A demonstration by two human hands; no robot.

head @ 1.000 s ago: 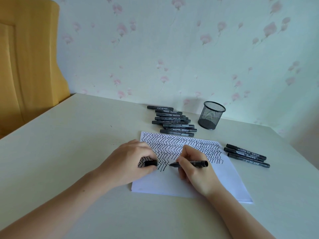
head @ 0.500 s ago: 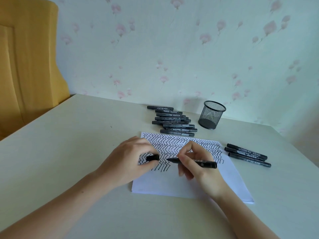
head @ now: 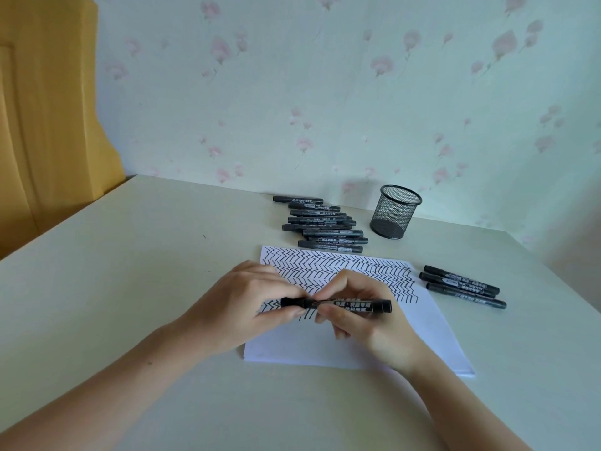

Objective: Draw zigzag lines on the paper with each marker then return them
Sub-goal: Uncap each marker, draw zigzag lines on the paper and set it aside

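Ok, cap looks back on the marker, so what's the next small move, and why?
Probably lay the marker down with the others. Both the left hand and right hand grip it above the paper, the cap appears seated, and zigzags already cover much of the sheet. Which pile is for used markers isn't clear.

left hand point(head: 240, 307): bare, no ring, no watch | right hand point(head: 364, 317): bare | both forearms: bare, no sleeve visible | nails: short

Black wire-mesh cup point(head: 395, 211), matt paper point(head: 328, 346)
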